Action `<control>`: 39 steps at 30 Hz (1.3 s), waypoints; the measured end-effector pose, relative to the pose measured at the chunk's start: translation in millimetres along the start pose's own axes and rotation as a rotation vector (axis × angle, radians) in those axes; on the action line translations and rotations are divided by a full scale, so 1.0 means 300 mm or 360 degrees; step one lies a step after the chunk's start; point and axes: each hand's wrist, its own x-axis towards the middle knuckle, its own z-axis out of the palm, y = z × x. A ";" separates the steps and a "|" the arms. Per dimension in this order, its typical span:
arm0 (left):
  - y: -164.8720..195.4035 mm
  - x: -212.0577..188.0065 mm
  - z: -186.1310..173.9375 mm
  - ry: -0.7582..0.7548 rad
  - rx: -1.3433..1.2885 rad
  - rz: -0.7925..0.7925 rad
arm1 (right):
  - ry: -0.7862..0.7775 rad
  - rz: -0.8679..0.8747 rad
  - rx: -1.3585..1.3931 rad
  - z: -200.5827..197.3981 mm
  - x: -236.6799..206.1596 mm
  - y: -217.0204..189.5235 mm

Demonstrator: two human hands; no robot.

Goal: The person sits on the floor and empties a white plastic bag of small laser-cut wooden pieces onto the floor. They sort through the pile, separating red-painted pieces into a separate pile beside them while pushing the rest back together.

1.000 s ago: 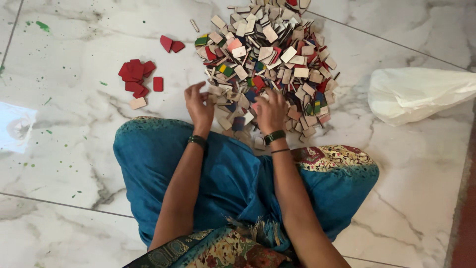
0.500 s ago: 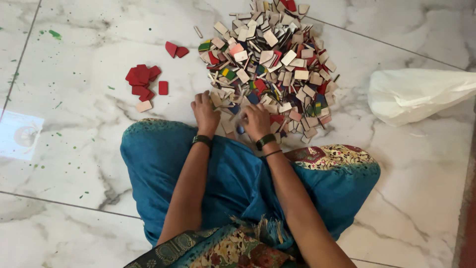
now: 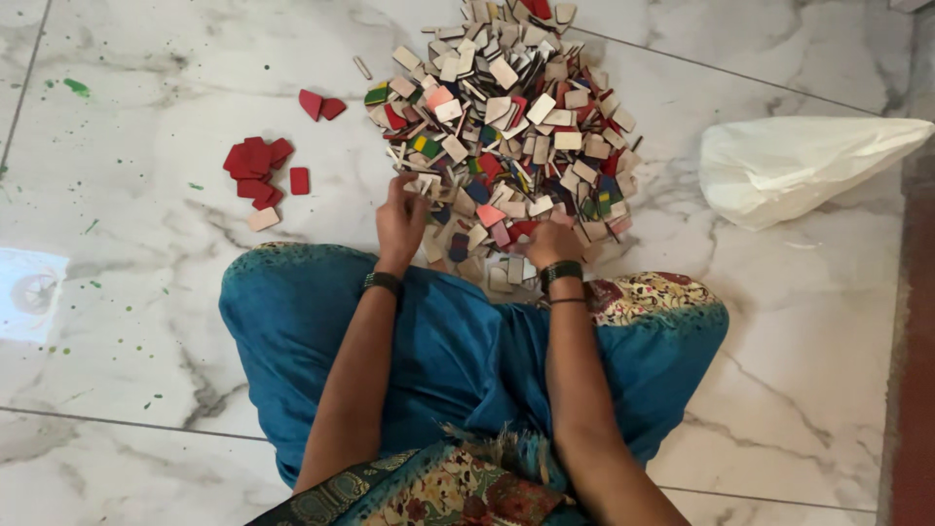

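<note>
Both hands have crept fwd vs a sec ago, deeper into the near edge of the pile, and the view has slid a bit so the red stack sits further right in frame. L hand (image 3: 401,216): fingers curled down, tips among the pieces, looks like a pinch on a pale tile but can't tell for sure, too small. R hand (image 3: 551,244): fingers bent under and buried in the tiles, knuckles toward me; can't tell if they grip anything. Dark bands on both wrists.

Pile of small wooden tiles (image 3: 511,117) is right ahead of my knees, touching both hands; mostly plain wood faces, w/ red, blue, green, pink, yellow ones mixed in, many lying on edge or overlapping. Off to my L, well apart from the pile, sits the red stack (image 3: 256,168), one pale tile (image 3: 262,219) just beside it, and two more red pieces (image 3: 319,104) nearer the pile. White plastic bag (image 3: 799,166) lies to the R, slack on the marble floor (image 3: 146,321). My legs in blue cloth (image 3: 458,351) are crossed below.

How to do it well, imo: rake w/ spread fingertips, not a fist, so coloured faces turn up; lift one tile at a time w/ thumb + forefinger; work the near edge only, so the heap doesn't slide onto my lap; keep picked reds clear of the pile so they don't remix.
</note>
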 end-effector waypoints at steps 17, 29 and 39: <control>0.010 -0.089 0.094 -0.0219 0.0110 0.0165 | 0.0838 -0.0301 -0.0092 0.028 -0.027 -0.105; 0.006 -0.064 0.098 -0.0334 -0.0632 -0.0239 | 0.1027 -0.0560 0.0882 0.024 0.038 -0.054; 0.025 -0.054 0.082 -0.0748 -0.1590 -0.0636 | -0.0587 -0.0340 0.2897 -0.013 0.015 -0.102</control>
